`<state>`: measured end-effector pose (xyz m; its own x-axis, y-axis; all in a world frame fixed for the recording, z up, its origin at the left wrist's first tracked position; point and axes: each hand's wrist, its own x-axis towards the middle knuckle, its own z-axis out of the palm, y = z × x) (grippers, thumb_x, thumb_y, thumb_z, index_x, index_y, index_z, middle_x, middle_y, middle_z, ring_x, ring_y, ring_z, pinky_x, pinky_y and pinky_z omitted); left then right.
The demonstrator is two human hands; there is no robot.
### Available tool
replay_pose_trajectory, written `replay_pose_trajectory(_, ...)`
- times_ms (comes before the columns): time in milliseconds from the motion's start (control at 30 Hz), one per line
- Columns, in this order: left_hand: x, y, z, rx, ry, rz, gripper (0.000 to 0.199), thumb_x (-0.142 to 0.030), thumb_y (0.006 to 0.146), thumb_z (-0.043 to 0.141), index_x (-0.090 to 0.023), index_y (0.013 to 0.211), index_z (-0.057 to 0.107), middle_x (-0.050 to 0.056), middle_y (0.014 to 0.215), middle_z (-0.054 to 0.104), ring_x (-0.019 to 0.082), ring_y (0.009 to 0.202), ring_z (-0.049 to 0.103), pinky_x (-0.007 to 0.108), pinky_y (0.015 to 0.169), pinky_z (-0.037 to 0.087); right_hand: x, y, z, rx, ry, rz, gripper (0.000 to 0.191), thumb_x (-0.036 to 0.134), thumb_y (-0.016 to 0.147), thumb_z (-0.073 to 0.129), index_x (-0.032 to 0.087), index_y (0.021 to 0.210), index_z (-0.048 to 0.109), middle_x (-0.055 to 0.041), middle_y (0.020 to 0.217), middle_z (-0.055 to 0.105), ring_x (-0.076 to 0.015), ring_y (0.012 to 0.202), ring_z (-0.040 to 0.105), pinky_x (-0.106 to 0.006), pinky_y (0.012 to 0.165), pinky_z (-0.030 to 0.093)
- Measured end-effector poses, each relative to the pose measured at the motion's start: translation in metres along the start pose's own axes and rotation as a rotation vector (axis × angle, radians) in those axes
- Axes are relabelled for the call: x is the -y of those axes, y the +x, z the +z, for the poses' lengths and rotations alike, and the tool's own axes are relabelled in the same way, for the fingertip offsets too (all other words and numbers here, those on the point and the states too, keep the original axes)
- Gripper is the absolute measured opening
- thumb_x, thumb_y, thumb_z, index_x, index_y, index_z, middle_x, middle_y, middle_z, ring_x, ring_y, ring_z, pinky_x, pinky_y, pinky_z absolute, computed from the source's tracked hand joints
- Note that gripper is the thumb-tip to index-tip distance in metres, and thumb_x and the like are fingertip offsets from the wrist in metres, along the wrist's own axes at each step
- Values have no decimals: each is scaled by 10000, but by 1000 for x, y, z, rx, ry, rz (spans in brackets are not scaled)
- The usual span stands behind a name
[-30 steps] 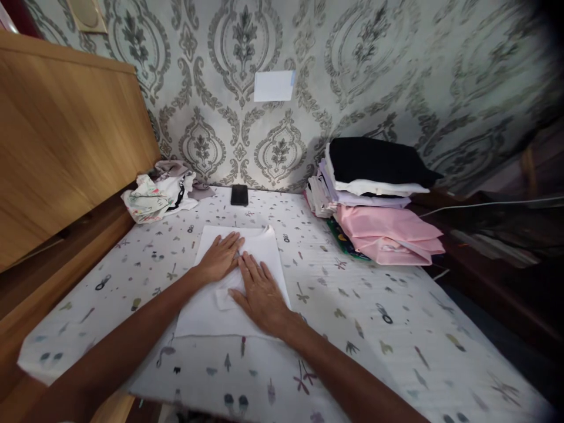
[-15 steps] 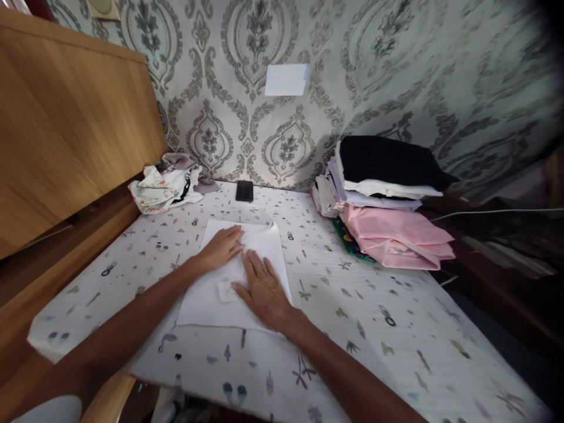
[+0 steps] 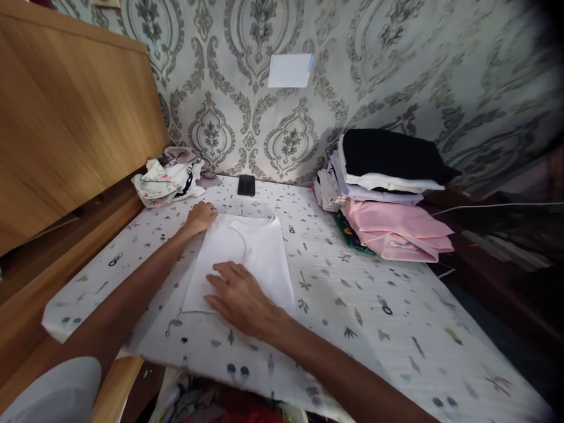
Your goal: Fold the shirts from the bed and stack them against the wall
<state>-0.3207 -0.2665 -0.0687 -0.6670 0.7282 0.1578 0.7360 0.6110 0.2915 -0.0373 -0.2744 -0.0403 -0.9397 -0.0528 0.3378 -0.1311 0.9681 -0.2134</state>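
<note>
A folded white shirt (image 3: 267, 252) lies on the patterned sheet in front of me, with a curved neckline edge showing near its far side. At its far left corner, my left hand (image 3: 201, 216) is closed, the fingers bent down around the cloth edge. Over the near part of the shirt is my right hand (image 3: 242, 299), its fingers apart and slightly bent, holding nothing. Part of the near edge is hidden beneath the right hand.
Folded clothes, with a black piece (image 3: 394, 155) on top and a pink piece (image 3: 394, 226) in front, are stacked at the right. A crumpled clothes heap (image 3: 165, 182) sits at the left beside a wooden cabinet (image 3: 79, 117). A black phone-like object (image 3: 246, 185) lies near the wall.
My left hand has moved from the middle of the shirt to its far left corner. My right hand has shifted left and nearer, fingers now bent. The shirt's neckline edge now shows.
</note>
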Motion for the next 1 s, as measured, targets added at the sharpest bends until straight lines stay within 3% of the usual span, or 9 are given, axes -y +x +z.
replay_pose_trajectory(100,-10,-2,-1,14,-8,94,344,-392,944,490,-194,1158,672,125,1268,633,294,1220,551,377,1009,433,-48,5,-7,-91,23,158,286,246,984,504,170,1204,671,-134,1249,639,-251,1151,595,-431,1013,491)
replay_pose_trajectory(300,-36,1,-7,211,-18,326,519,-564,950,432,-201,1270,619,129,1323,612,305,1221,560,396,1026,413,-180,19,-26,-79,30,852,445,164,899,541,98,1338,586,-183,1362,576,-273,1282,529,-374,1088,412)
replay_pose_trajectory(400,-44,8,-11,274,12,331,555,-624,876,529,-208,1229,631,128,1280,623,323,1177,574,394,969,433,-212,28,-27,-57,60,951,494,219,864,622,98,1341,573,-159,1197,670,-258,1095,638,-349,942,500)
replay_pose_trajectory(533,-47,16,-14,361,20,296,550,-594,794,651,-217,1193,620,115,1208,645,320,1124,582,373,890,451,-226,38,-25,-30,112,979,501,229,784,725,146,1266,619,-59,973,713,-194,873,675,-278,783,518)
replay_pose_trajectory(633,-49,12,-16,291,28,306,497,-544,808,652,-213,1177,615,120,1227,624,322,1165,549,374,892,444,-225,37,-26,-29,125,971,478,224,776,723,161,1241,631,-54,979,699,-193,884,666,-283,800,513)
replay_pose_trajectory(733,-51,0,-20,129,52,323,305,-431,887,556,-200,1067,643,120,1163,642,303,1151,547,364,887,430,-202,30,-28,-84,94,926,455,239,838,651,160,1284,601,-110,1154,643,-229,1043,630,-324,899,495)
replay_pose_trajectory(833,-52,-9,-22,148,15,251,277,-430,918,491,-203,926,650,91,973,689,258,950,611,329,782,425,-146,19,-24,-133,43,662,277,288,906,592,184,1159,637,-111,1189,602,-247,1122,577,-359,947,465)
replay_pose_trajectory(900,-51,-11,-21,236,-35,224,332,-509,908,494,-212,878,641,63,890,696,232,834,617,308,707,409,-97,12,-20,-18,75,457,239,367,929,596,205,1101,632,-78,1108,625,-223,1028,596,-345,865,487)
replay_pose_trajectory(1000,-52,-8,-16,287,-76,205,309,-518,834,594,-212,831,631,49,877,703,226,825,618,294,679,399,-37,8,-14,220,13,262,365,450,888,661,174,1122,612,-97,1088,628,-241,958,597,-347,741,502)
